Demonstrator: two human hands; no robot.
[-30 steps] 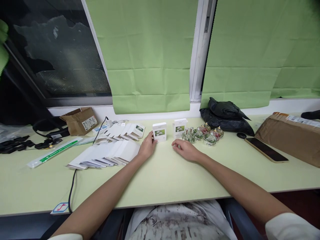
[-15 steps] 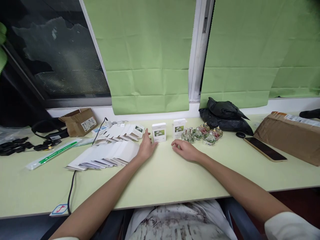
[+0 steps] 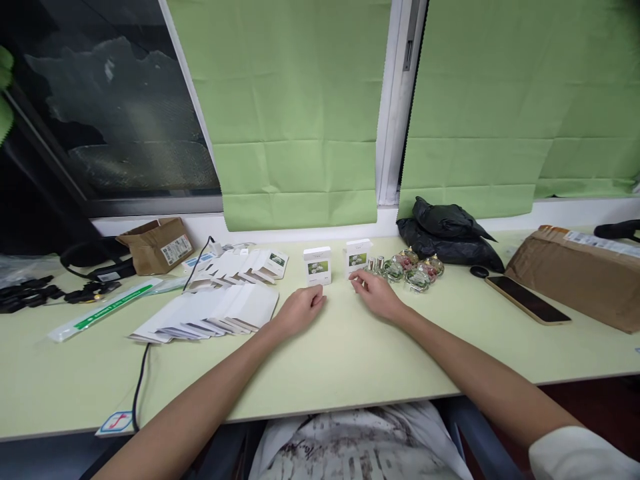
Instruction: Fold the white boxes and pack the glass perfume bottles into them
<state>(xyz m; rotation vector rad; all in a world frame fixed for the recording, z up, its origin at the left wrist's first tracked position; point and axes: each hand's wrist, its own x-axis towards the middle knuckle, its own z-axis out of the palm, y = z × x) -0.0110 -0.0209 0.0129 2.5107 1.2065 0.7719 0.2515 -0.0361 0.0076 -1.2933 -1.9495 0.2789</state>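
Note:
My left hand (image 3: 302, 309) rests on the table with its fingers curled into a loose fist, and nothing shows in it. Just beyond it stands a small white box (image 3: 318, 266) with a green picture on its front. A second white box (image 3: 357, 256) of the same kind stands upright to the right. In front of that box is my right hand (image 3: 376, 293), its thumb and fingers bent but apart, holding nothing I can see. Whether its fingertips touch the box I cannot tell. Beside it are small glass bottles (image 3: 395, 269) with shiny caps, partly hidden by the hand.
Flattened white cartons (image 3: 215, 310) lie fanned out at the left, with more cartons (image 3: 250, 262) behind. An open brown box (image 3: 157, 247) stands farther left. On the right are black plastic bags (image 3: 447, 233), a phone (image 3: 527, 300) and a large cardboard box (image 3: 575, 277).
My left hand has drawn back from beside the left box and curled its fingers. My right hand has shifted slightly, with its fingers now higher in front of the right box.

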